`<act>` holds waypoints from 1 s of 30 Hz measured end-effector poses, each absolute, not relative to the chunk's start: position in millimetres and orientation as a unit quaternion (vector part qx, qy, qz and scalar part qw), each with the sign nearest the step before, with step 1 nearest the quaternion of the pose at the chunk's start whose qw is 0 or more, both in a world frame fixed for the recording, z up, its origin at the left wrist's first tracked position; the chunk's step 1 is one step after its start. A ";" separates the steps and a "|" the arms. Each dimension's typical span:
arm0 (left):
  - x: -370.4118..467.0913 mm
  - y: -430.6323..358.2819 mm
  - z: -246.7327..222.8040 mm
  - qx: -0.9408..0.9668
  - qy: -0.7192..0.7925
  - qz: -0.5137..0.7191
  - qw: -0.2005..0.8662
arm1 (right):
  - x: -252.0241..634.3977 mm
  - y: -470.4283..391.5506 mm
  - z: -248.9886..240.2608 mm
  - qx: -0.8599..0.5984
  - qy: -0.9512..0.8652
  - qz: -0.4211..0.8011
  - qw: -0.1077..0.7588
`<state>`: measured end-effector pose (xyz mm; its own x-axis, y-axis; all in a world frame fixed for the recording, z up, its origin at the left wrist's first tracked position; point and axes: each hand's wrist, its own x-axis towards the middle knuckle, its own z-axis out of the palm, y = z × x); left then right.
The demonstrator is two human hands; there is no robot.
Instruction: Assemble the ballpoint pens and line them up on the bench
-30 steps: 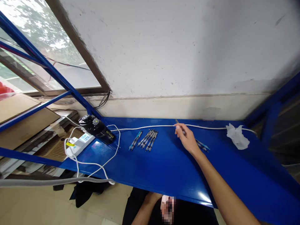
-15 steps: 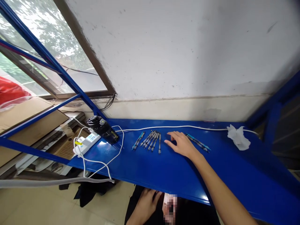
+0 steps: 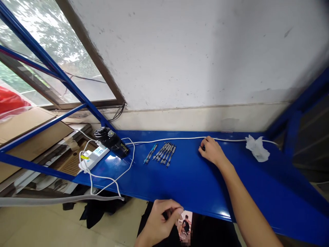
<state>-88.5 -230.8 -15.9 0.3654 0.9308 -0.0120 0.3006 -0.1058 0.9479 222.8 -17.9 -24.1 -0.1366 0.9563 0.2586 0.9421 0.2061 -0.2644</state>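
My right hand [image 3: 212,151] is over the blue tabletop with its fingers curled closed. A dark bit, seemingly a pen, shows between thumb and forefinger; most of it is hidden by the hand. To its left lies a row of several grey-and-black pens [image 3: 164,154], slanted side by side. Beyond them, two pens with blue parts [image 3: 150,153] lie close together. My left hand [image 3: 166,219] hovers by the table's front edge, thumb and forefinger pinched together. What it holds, if anything, is too small to make out. Below it, a lit picture screen [image 3: 185,226] rests at my lap.
A black bottle [image 3: 111,142] leans on the blue table [image 3: 185,185] beside a white power strip [image 3: 94,158] with looped white cable. Crumpled white tissue [image 3: 257,149] lies at the right. Blue frame bars rise at both sides; a wall stands behind.
My right hand has moved right and its fingers have closed; the rightmost pen of the row is gone. The right-hand pens are now covered. My left hand has risen from my lap into a pinch.
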 end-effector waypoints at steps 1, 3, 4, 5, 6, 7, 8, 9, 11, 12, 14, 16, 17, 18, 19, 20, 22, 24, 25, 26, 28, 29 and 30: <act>-86.7 -226.4 -13.5 0.661 0.452 0.351 0.486 | 222.5 -17.5 -23.3 -0.622 -0.756 0.014 0.203; -85.1 -216.9 -10.3 0.644 0.444 0.394 0.484 | 221.2 -17.5 -20.0 -0.603 -0.752 0.020 0.263; -85.0 -212.0 -9.4 0.634 0.444 0.407 0.486 | 219.8 -18.1 -17.6 -0.596 -0.741 0.037 0.307; -85.2 -207.1 -8.9 0.623 0.446 0.415 0.490 | 218.0 -19.1 -15.0 -0.590 -0.722 0.064 0.355; -85.5 -202.3 -8.6 0.612 0.448 0.419 0.499 | 215.6 -20.5 -12.4 -0.582 -0.698 0.097 0.406; -86.0 -198.0 -8.6 0.601 0.449 0.420 0.511 | 212.9 -22.2 -10.0 -0.571 -0.670 0.129 0.456; -86.5 -194.1 -8.8 0.591 0.449 0.419 0.523 | 210.0 -24.1 -8.0 -0.558 -0.643 0.153 0.502; -87.1 -190.8 -8.9 0.582 0.449 0.417 0.535 | 207.2 -26.0 -6.5 -0.545 -0.618 0.164 0.542; -88.4 -186.1 -9.5 0.569 0.447 0.415 0.552 | 202.3 -29.6 -5.0 -0.528 -0.582 0.154 0.599; -89.2 -184.8 -9.8 0.565 0.446 0.415 0.557 | 200.4 -31.1 -4.7 -0.527 -0.569 0.139 0.616; -90.8 -183.4 -10.0 0.557 0.445 0.416 0.565 | 197.7 -33.2 -4.7 -0.534 -0.551 0.116 0.630; -91.9 -182.3 -9.0 0.549 0.444 0.418 0.572 | 195.8 -34.0 -4.7 -0.539 -0.536 0.111 0.641; -91.9 -181.1 -7.7 0.545 0.444 0.418 0.576 | 195.0 -33.9 -4.8 -0.537 -0.529 0.116 0.647; -91.5 -179.0 -5.8 0.541 0.444 0.417 0.580 | 194.1 -33.5 -5.0 -0.532 -0.523 0.125 0.654; -90.3 -175.6 -3.3 0.539 0.444 0.415 0.583 | 193.1 -32.8 -5.3 -0.527 -0.518 0.135 0.660; -88.3 -170.6 -0.4 0.540 0.444 0.413 0.584 | 192.0 -32.1 -5.7 -0.523 -0.517 0.145 0.662; -81.2 -154.7 5.8 0.549 0.441 0.413 0.577 | 189.1 -30.8 -6.7 -0.516 -0.531 0.166 0.651; -69.0 -130.4 10.7 0.570 0.432 0.420 0.559 | 185.5 -30.8 -7.7 -0.503 -0.571 0.189 0.621; -61.1 -115.6 12.2 0.576 0.420 0.429 0.554 | 183.5 -31.3 -8.2 -0.494 -0.597 0.201 0.599; -52.2 -99.5 13.0 0.582 0.406 0.440 0.551 | 181.5 -32.0 -8.8 -0.487 -0.621 0.212 0.576; -32.5 -66.3 12.4 0.596 0.370 0.461 0.545 | 178.0 -33.3 -11.1 -0.482 -0.661 0.228 0.528; -22.6 -50.6 11.2 0.595 0.359 0.470 0.544 | 176.7 -33.5 -12.9 -0.482 -0.677 0.236 0.504; -13.2 -36.4 9.5 0.590 0.357 0.480 0.543 | 175.8 -33.2 -15.1 -0.483 -0.688 0.243 0.484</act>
<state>-13.2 -36.4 9.5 0.2849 0.9418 0.1787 -0.0997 -0.1563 0.9827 175.8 -33.2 -15.1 -0.0642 0.8996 0.4320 0.4297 0.4156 -0.8016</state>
